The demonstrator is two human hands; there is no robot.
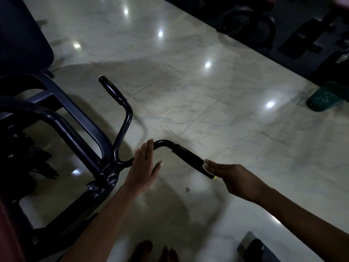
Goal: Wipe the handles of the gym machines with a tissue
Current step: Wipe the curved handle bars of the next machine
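Dim tiled floor (207,91). My left hand (143,167) rests flat on handlebar (164,143); right hand (236,178) wraps near grip (190,158), tissue unseen. Next: wipe far grip (111,89).

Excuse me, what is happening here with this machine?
A person stands barefoot on a glossy tiled floor beside a dark metal gym machine. The left hand, fingers straight, rests against the curved black handlebar. The right hand touches the end of its black rubber grip. No tissue is visible; something small and yellow peeks out under the right hand.
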